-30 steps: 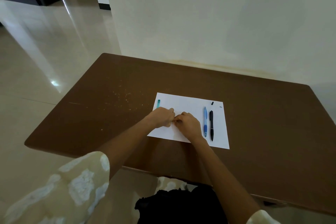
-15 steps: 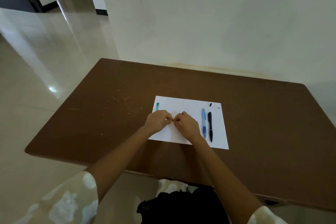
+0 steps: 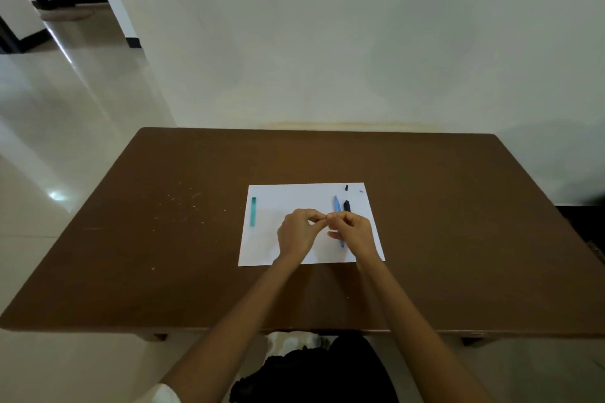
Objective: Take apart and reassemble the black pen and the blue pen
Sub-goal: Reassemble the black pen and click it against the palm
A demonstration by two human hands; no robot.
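since a second ago the two hands have lifted a little and drifted toward 3 o'clock on the white sheet of paper [image 3: 294,196], so the right hand [image 3: 355,231] now hangs over the lower halves of both pens; the fingertips stay pressed together, left hand [image 3: 298,232] against right, pinching something too small to make out, possibly a tiny pen part. both hands are clenched on that unseen piece, so i read this as fiddly work on a small inner part, with the task somewhere mid-way rather than near its end

the slim light-blue plastic pen [image 3: 337,208] lies lengthwise on the paper at about 12 o'clock from the right hand, its lower tip peeking out under the fingers; the black plastic pen [image 3: 347,206] lies just beside it toward 3 o'clock, only its upper end showing. whether either is whole cannot be told

at 12 o'clock of the black pen sit a small black piece [image 3: 346,187] and a tiny grey speck-like piece [image 3: 361,191], apart from each other. near the paper's 9 o'clock edge lies a teal plastic tube [image 3: 253,212], well apart from the hands. the paper rests on a brown wooden desk [image 3: 458,206] with pale crumbs scattered toward 9 o'clock

the right hand over the pens could nudge them, and the loose bits could roll off
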